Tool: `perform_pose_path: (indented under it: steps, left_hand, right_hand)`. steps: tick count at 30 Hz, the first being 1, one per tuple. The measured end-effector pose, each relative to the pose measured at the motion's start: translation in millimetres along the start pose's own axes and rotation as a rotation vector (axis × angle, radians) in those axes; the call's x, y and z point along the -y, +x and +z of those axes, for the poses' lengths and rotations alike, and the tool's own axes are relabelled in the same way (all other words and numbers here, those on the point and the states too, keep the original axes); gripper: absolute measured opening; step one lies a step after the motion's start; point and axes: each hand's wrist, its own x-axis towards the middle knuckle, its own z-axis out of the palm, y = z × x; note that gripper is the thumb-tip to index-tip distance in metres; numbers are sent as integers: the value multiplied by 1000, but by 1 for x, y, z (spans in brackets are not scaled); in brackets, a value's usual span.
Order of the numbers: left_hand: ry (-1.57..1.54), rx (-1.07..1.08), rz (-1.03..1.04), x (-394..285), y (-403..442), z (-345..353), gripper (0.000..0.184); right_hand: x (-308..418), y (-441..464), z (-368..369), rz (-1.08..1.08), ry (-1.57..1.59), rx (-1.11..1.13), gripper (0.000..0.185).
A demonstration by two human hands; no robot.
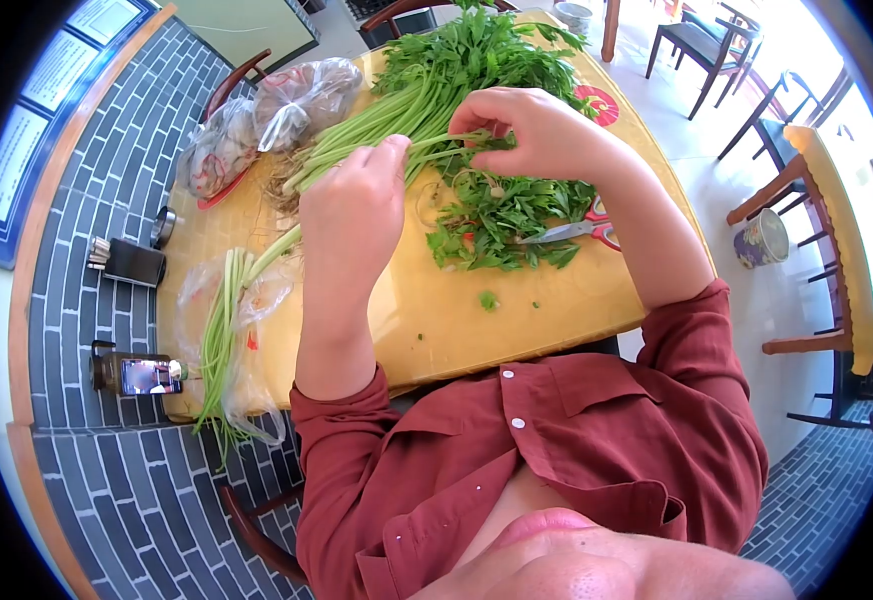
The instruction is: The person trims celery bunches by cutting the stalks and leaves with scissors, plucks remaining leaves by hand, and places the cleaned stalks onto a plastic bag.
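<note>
My left hand (357,205) is closed around a celery stalk (282,247), whose pale end sticks out at the lower left. The stalk's thinner upper part runs across to my right hand (522,135), where thumb and fingers pinch it near the leafy end. Beyond both hands lies a large bunch of leafy celery (477,60), its roots toward the left. Below my right hand is a heap of loose celery leaves (507,215). Red-handled scissors (562,233) rest against that heap, partly behind my right forearm.
Leafless celery stalks (222,330) lie on a clear plastic bag (257,300) at the table's left. Filled plastic bags (307,95) sit at the back left, one on a red plate. A phone (150,377) and black holder (135,262) line the brick wall. Chairs (707,50) stand right.
</note>
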Motion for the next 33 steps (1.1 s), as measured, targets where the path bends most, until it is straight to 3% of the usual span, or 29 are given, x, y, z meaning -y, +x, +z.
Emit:
perform_pose_path:
  steps: [4,13,15,18,22,26,33]
  left_hand:
    - [18,22,-5,-1,0,-2,12]
    - [48,72,37,5,-3,3,5]
    - [80,84,13,1,-3,-1,4]
    - [35,44,-9,1,-6,-2,4]
    - [19,63,-10,-1,-7,-6,5]
    - [-10,50,5,-1,-9,-5,5]
    - [10,75,-51,8,-7,-6,7]
  right_hand:
    - [0,1,7,-18,-18,-118,30]
    - [6,5,9,-79,-169,-223,13]
    - [14,4,8,84,-99,-182,14]
    - [-1,4,13,36,56,-223,12]
    - [1,4,12,99,-76,-213,11]
    - [0,5,17,22,-383,-271,9]
    - [0,4,3,115,-103,-68,13]
